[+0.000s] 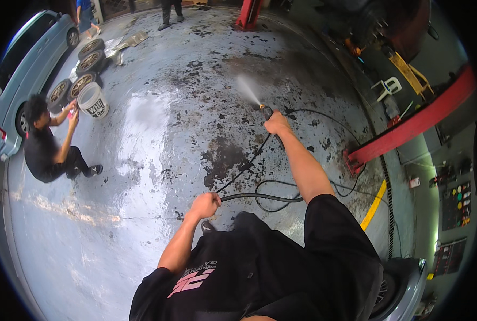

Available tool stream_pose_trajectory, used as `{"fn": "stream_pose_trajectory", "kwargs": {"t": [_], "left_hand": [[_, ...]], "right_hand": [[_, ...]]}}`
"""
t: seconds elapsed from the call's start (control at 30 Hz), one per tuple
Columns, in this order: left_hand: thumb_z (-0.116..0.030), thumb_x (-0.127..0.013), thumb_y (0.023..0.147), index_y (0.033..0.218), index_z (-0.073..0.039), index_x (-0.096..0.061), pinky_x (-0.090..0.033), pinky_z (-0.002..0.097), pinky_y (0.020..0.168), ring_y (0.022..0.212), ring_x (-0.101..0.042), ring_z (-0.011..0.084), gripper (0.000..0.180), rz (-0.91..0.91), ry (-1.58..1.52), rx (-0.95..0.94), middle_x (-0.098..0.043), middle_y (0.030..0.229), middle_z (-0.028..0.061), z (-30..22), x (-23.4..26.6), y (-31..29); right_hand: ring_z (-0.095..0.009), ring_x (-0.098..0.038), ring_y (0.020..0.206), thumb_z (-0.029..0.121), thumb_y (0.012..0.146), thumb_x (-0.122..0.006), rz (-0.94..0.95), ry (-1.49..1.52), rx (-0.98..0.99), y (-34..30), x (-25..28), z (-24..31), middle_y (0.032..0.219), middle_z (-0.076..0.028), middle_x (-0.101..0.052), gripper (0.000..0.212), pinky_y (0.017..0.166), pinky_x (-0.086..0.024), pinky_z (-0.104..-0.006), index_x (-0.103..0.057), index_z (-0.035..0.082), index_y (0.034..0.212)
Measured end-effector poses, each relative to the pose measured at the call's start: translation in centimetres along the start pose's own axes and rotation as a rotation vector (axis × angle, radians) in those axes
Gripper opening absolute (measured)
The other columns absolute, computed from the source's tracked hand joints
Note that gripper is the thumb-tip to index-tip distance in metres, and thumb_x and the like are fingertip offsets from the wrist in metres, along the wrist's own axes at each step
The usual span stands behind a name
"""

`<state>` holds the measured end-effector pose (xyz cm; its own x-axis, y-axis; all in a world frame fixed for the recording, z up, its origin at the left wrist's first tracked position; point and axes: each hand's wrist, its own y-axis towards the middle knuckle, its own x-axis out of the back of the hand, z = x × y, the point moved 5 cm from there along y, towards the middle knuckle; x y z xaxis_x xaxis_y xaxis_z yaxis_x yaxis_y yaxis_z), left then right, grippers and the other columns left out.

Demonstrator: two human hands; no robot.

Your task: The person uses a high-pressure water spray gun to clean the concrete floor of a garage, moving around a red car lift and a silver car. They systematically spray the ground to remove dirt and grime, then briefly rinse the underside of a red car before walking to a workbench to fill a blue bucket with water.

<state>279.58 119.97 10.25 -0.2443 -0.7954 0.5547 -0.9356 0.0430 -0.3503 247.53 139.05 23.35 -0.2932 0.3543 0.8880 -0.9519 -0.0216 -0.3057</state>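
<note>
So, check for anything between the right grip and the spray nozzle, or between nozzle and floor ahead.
Nothing visible: the right grip is closed around the spray nozzle, with only white spray ahead, over the floor.

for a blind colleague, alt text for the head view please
A person's right hand points a spraying nozzle over a worn workshop floor while the left hand grips a black hose. At left, a co-worker crouches near a white bucket and wheels.

Left of the spray gun [266, 111] we may pass freely; between it and us, the black hose [255, 195] obstructs.
</note>
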Motion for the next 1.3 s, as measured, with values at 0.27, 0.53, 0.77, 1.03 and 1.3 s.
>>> {"fn": "stream_pose_trajectory", "kwargs": {"t": [0.27, 0.53, 0.77, 1.03, 1.3], "left_hand": [[-0.014, -0.056, 0.084, 0.088, -0.013, -0.072, -0.053, 0.0485, 0.081, 0.090, -0.069, 0.0383, 0.017, -0.116, -0.143, 0.089, -0.073, 0.088, 0.0162, 2.3, 1.8, 1.2], [-0.020, -0.058, 0.083, 0.087, -0.015, -0.071, -0.054, 0.0494, 0.081, 0.091, -0.069, 0.0381, 0.015, -0.234, -0.171, 0.035, -0.073, 0.089, 0.0148, 3.2, 6.5, 6.0], [-0.018, -0.056, 0.082, 0.086, -0.015, -0.071, -0.053, 0.0491, 0.080, 0.090, -0.069, 0.0379, 0.016, -0.292, -0.211, 0.070, -0.073, 0.089, 0.0139, 7.6, 13.8, 7.4], [-0.017, -0.056, 0.082, 0.085, -0.015, -0.070, -0.053, 0.0489, 0.079, 0.090, -0.068, 0.0380, 0.015, -0.231, -0.274, -0.034, -0.073, 0.088, 0.0138, 15.4, 23.9, 10.0], [-0.013, -0.054, 0.083, 0.085, -0.011, -0.070, -0.053, 0.0481, 0.077, 0.084, -0.069, 0.0386, 0.016, -0.185, -0.271, -0.026, -0.071, 0.082, 0.0154, 23.4, 38.0, 10.9]], "right_hand": [[-0.040, -0.063, 0.118, 0.016, 0.078, -0.063, -0.142, -0.096, 0.040, 6.9, 1.0, 5.1, 0.123, -0.027, -0.066, 0.056, 0.099, -0.051, -0.0439, -0.057, -0.003, 0.130], [-0.037, -0.070, 0.103, 0.020, 0.072, -0.076, -0.049, -0.170, 0.263, 12.0, -0.1, 14.5, 0.111, -0.025, -0.071, 0.063, 0.088, -0.054, -0.0423, -0.059, -0.003, 0.129], [-0.032, -0.073, 0.094, 0.021, 0.073, -0.080, 0.056, -0.154, 0.170, 15.3, 0.4, 24.5, 0.096, -0.022, -0.074, 0.070, 0.083, -0.055, -0.0403, -0.055, -0.004, 0.133], [-0.037, -0.064, 0.119, 0.023, 0.079, -0.067, -0.250, -0.216, -0.024, 20.8, -0.1, 27.4, 0.120, -0.029, -0.067, 0.062, 0.100, -0.050, -0.0408, -0.056, -0.008, 0.131], [-0.038, -0.060, 0.124, 0.024, 0.074, -0.077, -0.115, -0.115, 0.021, 20.8, -6.2, 43.8, 0.129, -0.027, -0.063, 0.070, 0.104, -0.048, -0.0419, -0.053, 0.000, 0.136]]}}
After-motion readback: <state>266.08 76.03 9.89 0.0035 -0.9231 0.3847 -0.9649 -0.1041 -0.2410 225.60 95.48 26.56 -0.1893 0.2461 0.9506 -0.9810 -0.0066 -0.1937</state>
